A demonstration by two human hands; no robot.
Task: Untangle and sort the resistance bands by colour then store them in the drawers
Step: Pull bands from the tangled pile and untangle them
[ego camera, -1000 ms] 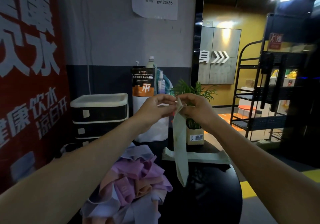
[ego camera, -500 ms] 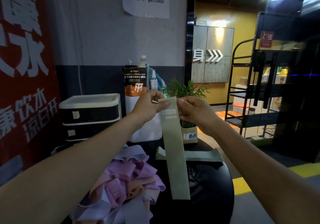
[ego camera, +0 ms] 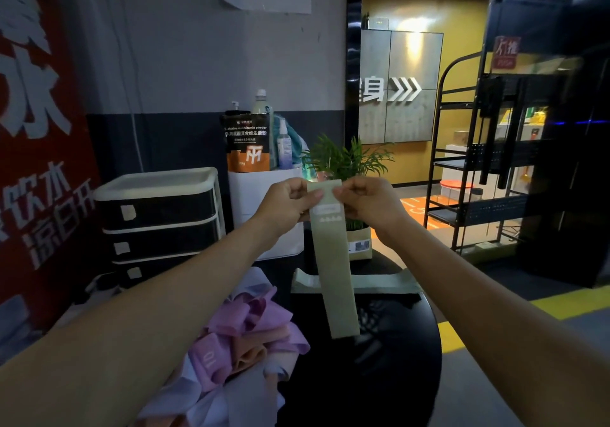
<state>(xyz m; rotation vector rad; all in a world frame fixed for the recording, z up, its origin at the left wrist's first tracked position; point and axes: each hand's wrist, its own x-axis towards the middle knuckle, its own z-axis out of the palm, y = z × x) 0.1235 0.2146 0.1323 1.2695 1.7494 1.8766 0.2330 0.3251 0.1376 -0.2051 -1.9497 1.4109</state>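
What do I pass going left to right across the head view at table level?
Black drawer unit → tangled pile of pink and lilac bands → left hand → hanging green band → right hand → black metal shelf rack.

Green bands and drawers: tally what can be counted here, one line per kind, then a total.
Green bands: 2, one held up by the left hand and right hand, one lying flat on the table
Drawers in the drawer unit: 3
Total: 5
The pink, peach and lilac bands in the pile are too tangled to count.
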